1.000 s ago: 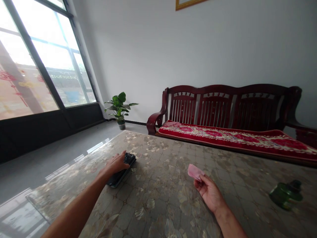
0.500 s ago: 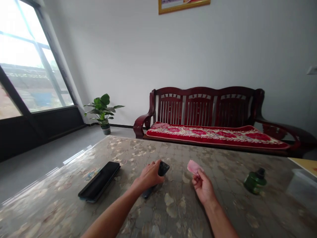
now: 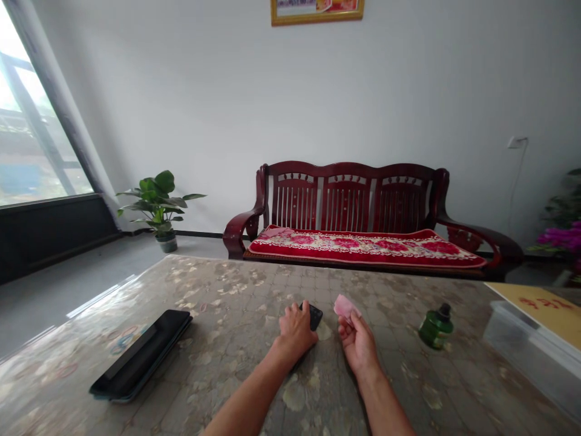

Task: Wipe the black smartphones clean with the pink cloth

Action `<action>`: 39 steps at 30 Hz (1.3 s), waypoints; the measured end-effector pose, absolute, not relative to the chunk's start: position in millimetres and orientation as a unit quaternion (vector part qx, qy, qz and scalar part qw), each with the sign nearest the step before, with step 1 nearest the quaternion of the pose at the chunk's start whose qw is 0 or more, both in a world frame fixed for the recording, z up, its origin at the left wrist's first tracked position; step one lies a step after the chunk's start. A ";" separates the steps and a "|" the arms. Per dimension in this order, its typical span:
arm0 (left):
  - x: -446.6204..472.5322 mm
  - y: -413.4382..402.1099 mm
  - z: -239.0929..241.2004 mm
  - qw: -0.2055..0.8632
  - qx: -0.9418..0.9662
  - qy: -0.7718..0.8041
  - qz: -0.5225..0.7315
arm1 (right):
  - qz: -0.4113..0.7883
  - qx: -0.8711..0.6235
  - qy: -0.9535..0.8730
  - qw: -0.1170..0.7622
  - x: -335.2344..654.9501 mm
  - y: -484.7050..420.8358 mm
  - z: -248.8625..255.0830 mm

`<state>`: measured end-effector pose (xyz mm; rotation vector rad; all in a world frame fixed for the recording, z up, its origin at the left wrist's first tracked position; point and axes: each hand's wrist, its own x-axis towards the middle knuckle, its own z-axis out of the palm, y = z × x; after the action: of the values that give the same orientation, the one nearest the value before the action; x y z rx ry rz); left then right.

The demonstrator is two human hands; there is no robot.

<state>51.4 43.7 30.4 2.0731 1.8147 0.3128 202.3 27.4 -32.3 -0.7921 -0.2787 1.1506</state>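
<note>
My left hand point(image 3: 297, 330) lies on a black remote control point(image 3: 312, 316) on the floral-patterned table point(image 3: 236, 315), fingers curled over it. Just to its right, my right hand point(image 3: 356, 339) is raised a little above the table and pinches a small pink folded cloth point(image 3: 343, 306) between its fingertips. A black tablet-like device point(image 3: 140, 354) rests flat on the table, well to the left of both hands.
A small green bottle with a black cap point(image 3: 435, 327) stands to the right. A clear plastic box with a yellow lid point(image 3: 535, 330) sits at the table's right edge. Beyond the table is a dark red wooden bench point(image 3: 363, 218) and a potted plant point(image 3: 158, 206).
My left hand left the black flat device and moved right onto the remote. The view swung right, so the flat device now lies far left. My right hand kept the pink cloth.
</note>
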 end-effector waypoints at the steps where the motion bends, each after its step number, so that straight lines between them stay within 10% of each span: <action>1: 53.6 43.6 30.6 0.171 0.735 0.649 0.096 | 0.527 -0.363 -0.127 0.758 202.4 27.9 -33.2; 32: 49.5 -1.2 32.6 0.048 0.770 0.633 -0.056 | 0.553 -0.333 -0.090 0.759 198.9 24.9 -27.3; 39: 18.9 12.1 49.1 0.157 0.817 0.555 -0.011 | 0.549 -0.334 -0.084 0.762 198.7 25.2 -29.6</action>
<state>18.9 12.1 49.1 2.3383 1.5889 -0.0318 198.7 25.2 -29.6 -0.7266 -0.1838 1.1937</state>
